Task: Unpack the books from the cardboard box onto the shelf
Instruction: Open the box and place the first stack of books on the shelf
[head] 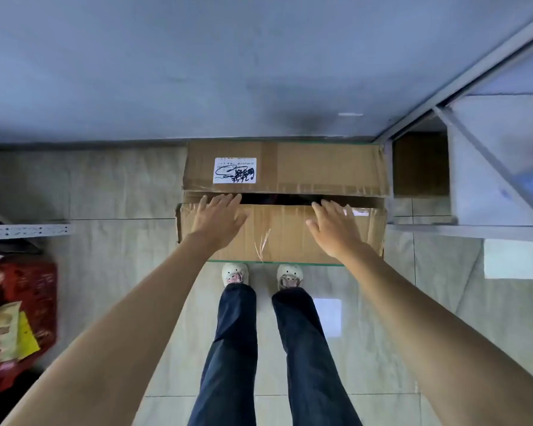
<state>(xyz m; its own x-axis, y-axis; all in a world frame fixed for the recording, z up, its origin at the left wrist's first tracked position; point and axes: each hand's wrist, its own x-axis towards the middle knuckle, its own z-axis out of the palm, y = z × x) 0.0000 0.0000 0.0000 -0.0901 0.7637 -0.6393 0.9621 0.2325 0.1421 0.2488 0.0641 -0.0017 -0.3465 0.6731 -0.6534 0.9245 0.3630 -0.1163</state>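
A brown cardboard box (320,167) sits on the tiled floor against the grey wall, just ahead of my feet. Its two top flaps are nearly shut, with a narrow dark gap between them, and a white label (234,170) is stuck on the far flap. My left hand (217,218) lies flat with fingers spread on the near flap, fingertips at the gap. My right hand (333,229) rests the same way further right on that flap. No books are visible; the box's inside is hidden. A grey metal shelf (486,167) stands at the right.
A red basket (28,302) with colourful packets stands on the floor at the left. A perforated metal rail (25,231) juts in from the left edge. A second brown box (420,162) sits under the shelf at the right. My legs and white shoes stand behind the box.
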